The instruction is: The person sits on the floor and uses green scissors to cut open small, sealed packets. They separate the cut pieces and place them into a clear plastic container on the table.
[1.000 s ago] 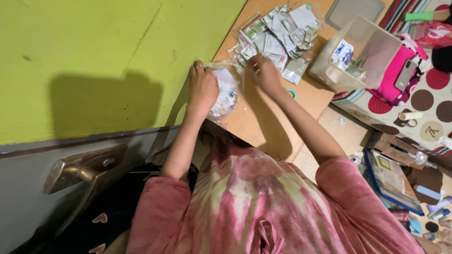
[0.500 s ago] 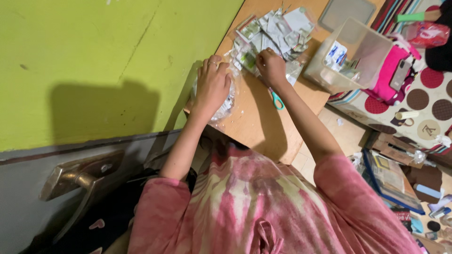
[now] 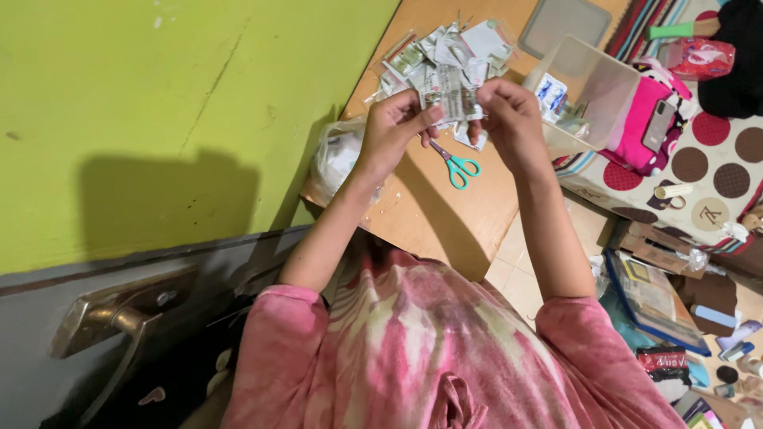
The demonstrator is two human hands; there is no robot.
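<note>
Item held: small clear packet (image 3: 451,94) with printed contents, raised above the desk (image 3: 445,206) and pinched from both sides. Left hand (image 3: 393,127): at the packet's 9 o'clock edge, grip closed on it with thumb and fingertips. Right hand (image 3: 513,119): at the packet's 3 o'clock edge, grip likewise closed on it, fingers curled. Scissors (image 3: 455,165), teal handles: flat on the desk at 6 o'clock from the packet, blades aimed toward 10 o'clock, untouched by either hand. Pile of packets (image 3: 445,48): loose heap on the desk at 12 o'clock from the hands, partly hidden behind the held packet. Plastic bag (image 3: 338,155), clear and crumpled with white contents: at the desk's corner, 8 o'clock from the left hand, against the green wall (image 3: 159,95). Clear bin (image 3: 592,91): at 3 o'clock from the right hand, tilted at the desk's edge, a few packets inside. Grey lid (image 3: 564,22): flat on the desk at 1 o'clock from the pile. Spotted bedding (image 3: 715,175): beyond the bin at 3 o'clock, pink cloth and a phone lying on it. Floor at 5 o'clock: books and small clutter, details unclear.
</note>
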